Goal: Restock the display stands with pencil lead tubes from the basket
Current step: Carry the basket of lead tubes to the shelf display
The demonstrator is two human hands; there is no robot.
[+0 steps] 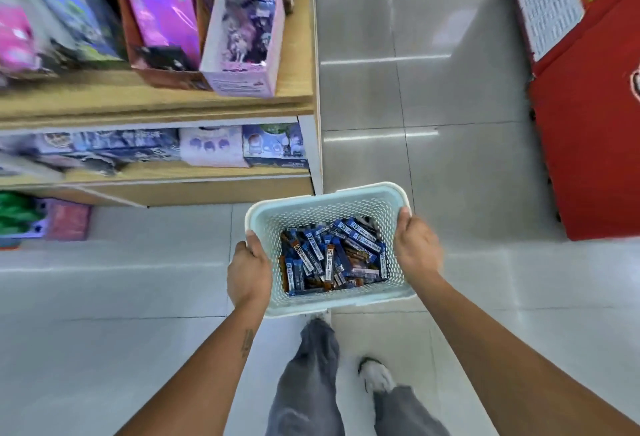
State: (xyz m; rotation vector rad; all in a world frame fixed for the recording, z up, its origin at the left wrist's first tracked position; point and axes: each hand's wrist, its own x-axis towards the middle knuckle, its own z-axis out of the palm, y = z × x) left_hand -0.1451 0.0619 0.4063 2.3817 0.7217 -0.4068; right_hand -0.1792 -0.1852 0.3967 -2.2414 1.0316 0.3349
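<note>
A pale blue perforated plastic basket hangs in the air in front of me, above the tiled floor. Its bottom is covered with many pencil lead tubes, mostly blue with some orange, lying in a loose heap. My left hand grips the basket's left rim, thumb over the edge. My right hand grips the right rim the same way. No display stand for the tubes is in view.
A wooden shelf unit with boxed toys and pink packages stands at the left, its corner just beyond the basket. A red cabinet stands at the right. Grey floor tiles run between them. My legs and shoes show below.
</note>
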